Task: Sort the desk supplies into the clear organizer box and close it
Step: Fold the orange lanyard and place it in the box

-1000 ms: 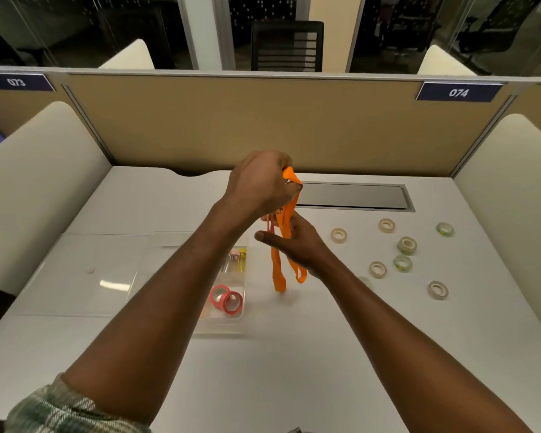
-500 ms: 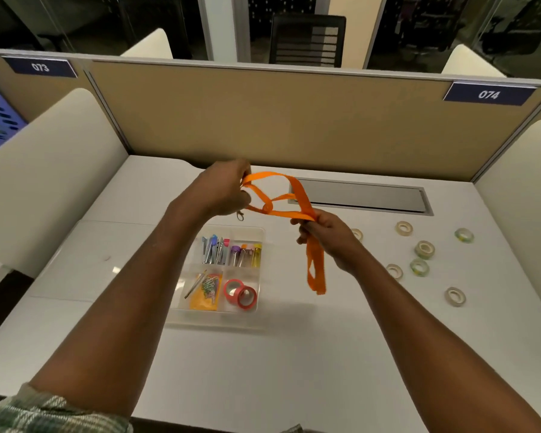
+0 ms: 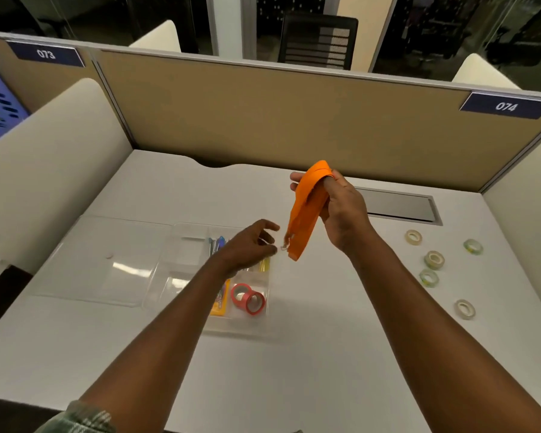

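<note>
Right hand point(image 3: 341, 210) curled, aloft; left hand point(image 3: 247, 245) loose

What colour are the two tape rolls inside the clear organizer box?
Both tape rolls are red, clearest in the head view.

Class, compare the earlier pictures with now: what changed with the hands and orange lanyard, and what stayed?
The left hand let go of the orange lanyard; the right hand now holds it alone, folded into loops. Tape rolls and organizer box stayed put.
</note>
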Tool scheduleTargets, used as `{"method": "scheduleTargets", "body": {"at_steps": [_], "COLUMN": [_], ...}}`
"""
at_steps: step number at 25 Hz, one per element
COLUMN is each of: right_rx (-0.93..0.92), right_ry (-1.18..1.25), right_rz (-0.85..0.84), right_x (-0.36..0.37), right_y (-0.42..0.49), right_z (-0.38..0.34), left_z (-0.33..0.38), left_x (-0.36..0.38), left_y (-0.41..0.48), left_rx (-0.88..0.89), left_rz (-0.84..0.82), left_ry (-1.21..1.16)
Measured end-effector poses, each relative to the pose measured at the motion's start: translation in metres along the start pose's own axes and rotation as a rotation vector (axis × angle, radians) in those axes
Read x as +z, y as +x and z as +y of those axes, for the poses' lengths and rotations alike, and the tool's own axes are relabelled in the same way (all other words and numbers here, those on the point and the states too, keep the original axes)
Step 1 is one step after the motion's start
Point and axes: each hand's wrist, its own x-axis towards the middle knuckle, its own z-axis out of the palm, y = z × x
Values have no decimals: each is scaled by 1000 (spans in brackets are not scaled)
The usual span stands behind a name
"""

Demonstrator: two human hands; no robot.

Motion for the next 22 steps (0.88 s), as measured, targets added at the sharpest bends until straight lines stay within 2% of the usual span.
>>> {"method": "scheduleTargets", "body": {"at_steps": [2,5,10,12,15,18,22], "right_rx": [16,57,140,161,200,285,350], "right_ry": [34,131,431,479,369,86,-178], "right_rz": [-30,-54,-17,21,188,315,183], "right_x": [9,28,42,35,28,27,56], "right_y": [0,-1,8,15,23,26,16], "right_z": [1,6,7,11,34,70,118], "left_z": [8,23,15,2,-20,-39,-53], "left_x": [-2,-1,0,-6,-21,-43,-70], "left_y": [3,8,10,8,3,0,2], "left_rx": [49,147,147,130,70,28,-52], "left_rz": [51,81,-29,-72,-26,135,300], "left_ry": [40,-37,-272,-316,-344,-449,-808]}}
